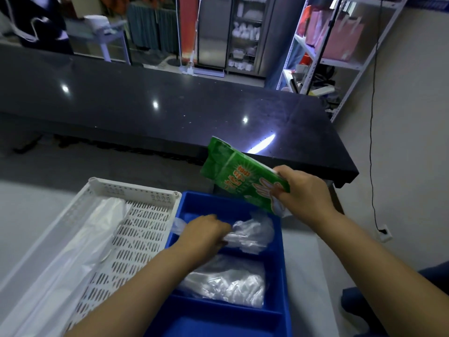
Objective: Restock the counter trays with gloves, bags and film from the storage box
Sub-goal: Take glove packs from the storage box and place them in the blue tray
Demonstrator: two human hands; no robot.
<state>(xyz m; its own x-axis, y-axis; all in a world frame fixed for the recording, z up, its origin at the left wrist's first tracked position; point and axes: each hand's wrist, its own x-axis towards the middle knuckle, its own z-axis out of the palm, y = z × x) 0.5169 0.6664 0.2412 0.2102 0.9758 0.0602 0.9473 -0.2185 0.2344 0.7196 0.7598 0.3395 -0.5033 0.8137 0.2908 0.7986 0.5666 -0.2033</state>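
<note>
A blue divided tray (279, 271) lies in front of me on the white counter. My left hand (202, 233) reaches into its far compartment and grips a bundle of clear plastic gloves (252, 233). A second heap of clear plastic (228, 285) fills the middle compartment. My right hand (303, 193) holds a green glove packet (233, 176) by its lower end, tilted above the tray's far right corner. The nearest compartment of the tray shows only blue floor.
A white perforated basket (136, 229) stands left of the blue tray, with clear plastic bags (73, 254) along its left side. A long black countertop (170, 110) runs beyond. Metal shelving (340, 45) stands at the back right. A person stands at far top left.
</note>
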